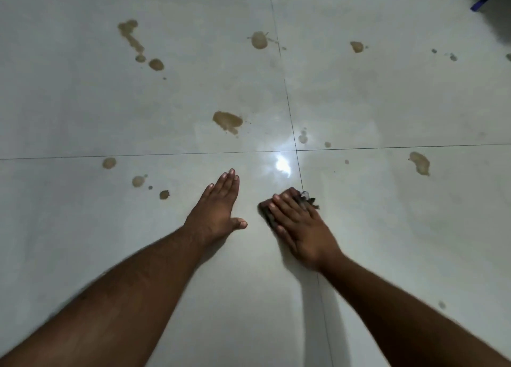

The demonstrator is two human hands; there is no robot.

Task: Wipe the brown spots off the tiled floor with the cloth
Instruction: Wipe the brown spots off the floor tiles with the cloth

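My right hand (300, 225) presses the cloth (266, 213) flat, left hand (218, 209) spread beside it; the wiping has hardly begun, so next I push toward the brown spots (227, 120) beyond my fingertips.

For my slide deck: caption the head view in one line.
Right hand presses a dark cloth on the tiled floor; left hand lies flat; brown spots remain.

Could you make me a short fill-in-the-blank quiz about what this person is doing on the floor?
1. The right hand presses a dark ____ flat on the tiled floor.
2. The left hand rests on the floor with its fingers ____.
3. The stains on the tiles, such as the large spot beyond the left hand, are ____ in colour.

Missing words: cloth; straight; brown
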